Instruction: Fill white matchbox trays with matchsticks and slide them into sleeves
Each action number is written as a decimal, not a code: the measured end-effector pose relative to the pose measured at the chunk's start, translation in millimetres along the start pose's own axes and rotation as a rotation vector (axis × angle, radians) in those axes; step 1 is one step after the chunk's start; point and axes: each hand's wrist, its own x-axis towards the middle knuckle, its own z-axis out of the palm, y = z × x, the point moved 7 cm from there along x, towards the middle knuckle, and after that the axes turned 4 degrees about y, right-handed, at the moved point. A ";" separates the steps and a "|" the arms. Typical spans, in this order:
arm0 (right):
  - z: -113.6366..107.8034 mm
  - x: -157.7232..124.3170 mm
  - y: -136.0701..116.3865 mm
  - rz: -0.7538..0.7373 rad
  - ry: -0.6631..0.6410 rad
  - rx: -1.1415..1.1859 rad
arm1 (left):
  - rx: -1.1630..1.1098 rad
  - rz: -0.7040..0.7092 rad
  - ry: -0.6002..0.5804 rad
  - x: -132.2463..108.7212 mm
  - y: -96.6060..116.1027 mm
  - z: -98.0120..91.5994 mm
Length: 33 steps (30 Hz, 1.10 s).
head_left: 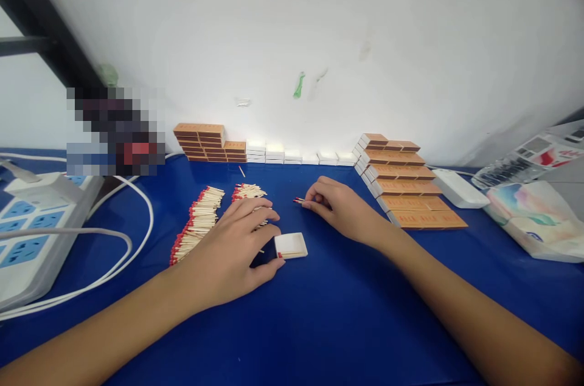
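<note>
My left hand (237, 246) rests on the blue table, thumb and fingers curled around the left side of a small white matchbox tray (291, 245) that holds a few red-tipped matches. My right hand (340, 206) lies further back, its fingers pinched on a few red-tipped matches (298, 200) whose heads stick out to the left. A long row of loose matches (196, 225) lies left of my left hand, and a smaller heap of matches (246, 192) sits just beyond its fingers.
Brown matchbox sleeves are stacked at the back left (205, 143) and in a stepped pile at the right (401, 182). White inner trays (292, 157) line the wall. A power strip (31, 234) with white cables lies left; a white adapter (458, 188) and plastic packets (533, 219) lie right.
</note>
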 end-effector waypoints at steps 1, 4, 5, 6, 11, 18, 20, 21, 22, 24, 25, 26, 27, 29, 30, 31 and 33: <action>2.7 -0.1 -2.2 -0.007 0.004 -0.005 | 0.002 0.004 0.005 -0.2 0.5 -0.4; 5.4 -0.4 -4.6 -0.014 0.025 -0.034 | 0.019 0.017 0.017 -0.3 1.5 -1.8; 4.7 -0.5 -4.3 -0.013 0.033 -0.042 | 0.024 0.023 0.019 -0.1 1.7 -2.2; 3.7 -0.6 -3.9 -0.013 0.039 -0.047 | 0.028 0.029 0.021 0.3 1.7 -2.7; 2.4 0.1 -2.1 -0.039 0.031 -0.039 | 0.048 0.019 0.017 2.0 -1.6 -4.6; 4.7 -1.4 -4.7 -0.032 0.000 -0.062 | 0.034 0.010 -0.007 1.9 -4.3 -2.1; 1.0 -3.4 -12.8 -0.060 0.015 -0.048 | 0.039 0.028 0.006 3.0 -2.6 -3.7; -1.4 -4.6 -17.5 -0.073 0.029 -0.041 | 0.051 0.044 0.020 3.8 -1.2 -5.4; -3.9 -5.7 -22.1 -0.083 0.043 -0.035 | 0.067 0.063 0.036 4.8 0.4 -7.4; -8.7 -7.8 -30.4 -0.097 0.073 -0.030 | 0.104 0.097 0.069 6.6 3.5 -11.7; -10.7 -8.6 -33.8 -0.104 0.085 -0.033 | 0.120 0.107 0.080 7.5 4.5 -13.4; -12.4 -9.4 -36.8 -0.114 0.097 -0.040 | 0.130 0.113 0.088 8.1 5.2 -14.7; -13.7 -10.1 -39.4 -0.126 0.105 -0.049 | 0.135 0.115 0.093 8.6 5.5 -15.6; -15.6 -11.3 -43.5 -0.151 0.117 -0.068 | 0.142 0.107 0.097 9.0 5.1 -16.4; -16.1 -11.9 -45.3 -0.162 0.120 -0.074 | 0.143 0.096 0.100 9.0 4.3 -16.4; -16.5 -12.5 -47.1 -0.171 0.122 -0.077 | 0.141 0.079 0.100 8.8 3.1 -16.1; -16.9 -13.9 -51.3 -0.188 0.124 -0.082 | 0.126 0.039 0.096 8.4 0.2 -14.9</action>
